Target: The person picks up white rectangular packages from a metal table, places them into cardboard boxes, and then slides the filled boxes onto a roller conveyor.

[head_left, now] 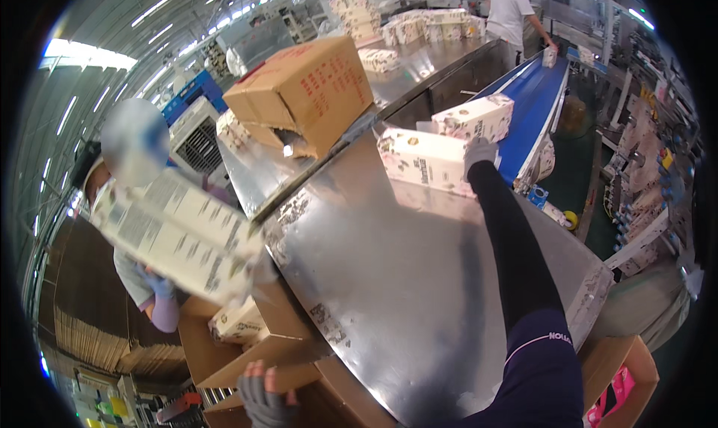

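Reaching far across the steel table, the right hand in a grey glove lies on the near end of a white printed carton that sits at the table's far edge, beside the blue conveyor belt. That carton lies on its long side, its long axis running roughly along the far edge of the table, from the left toward the belt; the hand covers its right end, fingers curled over the top, though how firmly they grip cannot be told. A second carton of the same kind lies just behind it, touching or nearly so, at the belt's edge. The left hand, also gloved, rests at the near left corner of the table on the flap of an open cardboard box, fingers spread and flat, closed on nothing. Inside that box lies another printed carton. A co-worker's gloved hand holds a blurred long carton over the box, tilted down to the right. A closed brown cardboard box stands at the table's far left.
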A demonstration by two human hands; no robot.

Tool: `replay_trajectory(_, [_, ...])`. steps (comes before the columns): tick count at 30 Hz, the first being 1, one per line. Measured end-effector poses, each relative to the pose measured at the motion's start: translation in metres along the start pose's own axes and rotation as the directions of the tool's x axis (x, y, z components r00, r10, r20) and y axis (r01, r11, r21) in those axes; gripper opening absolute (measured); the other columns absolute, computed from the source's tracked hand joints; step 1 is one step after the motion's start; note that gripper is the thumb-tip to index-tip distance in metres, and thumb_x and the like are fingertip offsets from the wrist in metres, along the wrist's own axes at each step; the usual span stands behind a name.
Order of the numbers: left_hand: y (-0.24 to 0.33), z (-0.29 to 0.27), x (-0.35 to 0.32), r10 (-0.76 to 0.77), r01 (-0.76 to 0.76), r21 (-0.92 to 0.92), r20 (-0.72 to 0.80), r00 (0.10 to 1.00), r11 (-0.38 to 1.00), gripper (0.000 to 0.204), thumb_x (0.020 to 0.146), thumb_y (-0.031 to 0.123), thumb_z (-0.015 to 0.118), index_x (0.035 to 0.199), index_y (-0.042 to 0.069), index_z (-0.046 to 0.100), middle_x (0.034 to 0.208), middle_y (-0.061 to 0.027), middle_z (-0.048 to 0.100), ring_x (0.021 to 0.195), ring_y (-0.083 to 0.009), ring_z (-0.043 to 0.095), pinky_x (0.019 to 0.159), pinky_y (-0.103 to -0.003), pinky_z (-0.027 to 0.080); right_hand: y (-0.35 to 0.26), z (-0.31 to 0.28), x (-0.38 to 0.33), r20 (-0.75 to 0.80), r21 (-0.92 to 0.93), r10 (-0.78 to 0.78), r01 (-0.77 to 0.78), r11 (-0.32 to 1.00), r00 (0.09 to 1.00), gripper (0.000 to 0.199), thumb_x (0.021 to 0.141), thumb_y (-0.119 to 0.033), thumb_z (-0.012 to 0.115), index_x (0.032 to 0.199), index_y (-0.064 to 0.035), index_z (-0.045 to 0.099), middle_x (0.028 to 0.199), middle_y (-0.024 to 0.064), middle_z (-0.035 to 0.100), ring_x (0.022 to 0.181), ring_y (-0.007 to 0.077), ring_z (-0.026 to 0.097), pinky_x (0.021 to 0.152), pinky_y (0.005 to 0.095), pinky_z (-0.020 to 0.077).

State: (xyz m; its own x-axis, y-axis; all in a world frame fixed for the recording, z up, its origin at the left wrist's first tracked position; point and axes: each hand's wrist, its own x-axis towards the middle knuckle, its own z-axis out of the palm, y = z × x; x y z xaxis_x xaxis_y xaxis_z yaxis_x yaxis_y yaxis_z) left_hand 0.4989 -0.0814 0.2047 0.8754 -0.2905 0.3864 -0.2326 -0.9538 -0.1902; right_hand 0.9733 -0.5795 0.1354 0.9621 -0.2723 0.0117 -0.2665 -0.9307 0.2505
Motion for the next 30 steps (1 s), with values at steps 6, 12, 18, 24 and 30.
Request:
replay_trajectory(6, [0.065, 0.004, 0.102, 0.278, -0.253, -0.26, 0.062, 0.959, 0.932, 0.054, 0.073, 0.014, 0.065, 0.123, 0.002, 0.051, 0.116, -0.0163, 0.056, 0.108, -0.0318, 0.055, 0.094, -0.045, 0.044, 0.028, 0.007, -0.055, -0.109, 0.323, -0.106, 0.136, 0.937, 0.988, 0.086, 0.057, -0.043, 0.08, 0.126, -0.0061, 0.045, 0.118, 0.0155, 0.057, 0.112, 0.0334, 0.055, 0.094, 0.0405, 0.0446])
replay_trajectory(12, [0.107, 0.072, 0.169, 0.401, -0.364, -0.279, 0.087, 0.912, 0.889, 0.086, 0.069, 0.03, 0.076, 0.138, 0.0, 0.036, 0.139, -0.0215, 0.039, 0.13, -0.0372, 0.036, 0.107, -0.051, 0.029, 0.033, 0.011, -0.136, 0.035, 0.533, -0.373, 0.298, 0.792, 0.927, 0.054, 0.054, -0.04, 0.079, 0.094, -0.0048, 0.066, 0.087, 0.0178, 0.069, 0.08, 0.0338, 0.067, 0.072, 0.042, 0.0539])
replay_trajectory(18, [0.111, 0.109, 0.19, 0.663, -0.633, -0.219, 0.371, 0.65, 0.743, 0.102, 0.069, 0.054, 0.069, 0.145, -0.002, 0.029, 0.141, -0.0241, 0.037, 0.133, -0.0373, 0.035, 0.108, -0.047, 0.03, 0.004, -0.054, -0.301, 0.143, 0.405, -0.923, 0.83, 0.384, 0.357, 0.071, 0.065, -0.04, 0.079, 0.123, -0.0064, 0.056, 0.105, 0.0164, 0.065, 0.1, 0.0319, 0.063, 0.086, 0.0405, 0.0499])
replay_trajectory(24, [0.128, 0.128, 0.156, 0.552, -0.397, -0.466, 0.263, 0.791, 0.791, 0.092, 0.058, 0.044, 0.076, 0.134, 0.003, 0.044, 0.1, -0.0099, 0.052, 0.09, -0.0252, 0.055, 0.073, -0.037, 0.043, -0.041, -0.022, -0.112, -0.568, -0.212, -0.576, 0.572, 0.792, 0.588, 0.045, 0.092, -0.016, 0.044, 0.136, -0.0074, 0.045, 0.126, 0.0127, 0.054, 0.12, 0.0283, 0.047, 0.096, 0.0429, 0.0388])
replay_trajectory(30, [0.146, 0.119, 0.169, 0.518, -0.417, -0.34, 0.305, 0.799, 0.843, 0.093, 0.062, 0.052, 0.074, 0.134, 0.003, 0.044, 0.098, -0.0099, 0.052, 0.087, -0.026, 0.054, 0.071, -0.039, 0.042, -0.149, -0.026, -0.023, 0.084, 0.108, -0.49, 0.481, 0.87, 0.868, 0.052, 0.093, -0.025, 0.045, 0.138, -0.0005, 0.041, 0.144, 0.0207, 0.041, 0.137, 0.0368, 0.034, 0.111, 0.0525, 0.0257])
